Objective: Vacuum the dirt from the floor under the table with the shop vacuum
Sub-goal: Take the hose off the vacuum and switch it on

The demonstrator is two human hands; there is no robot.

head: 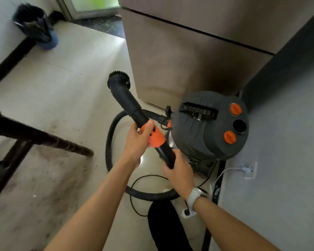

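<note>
Above dusty floor (43,178), both hands hold black-orange brush-tipped wand (134,109).

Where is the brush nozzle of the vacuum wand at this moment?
In the head view the brush nozzle sits centre-frame, raised off the floor beside the tall cabinet, well clear of the table at left.

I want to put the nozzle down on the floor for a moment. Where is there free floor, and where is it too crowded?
Free: the pale floor between the table, the bin and the cabinet. The dirty patch under the table is also bare. Crowded: around the vacuum, where the hose loops and a cord lies, by the wall.
</note>
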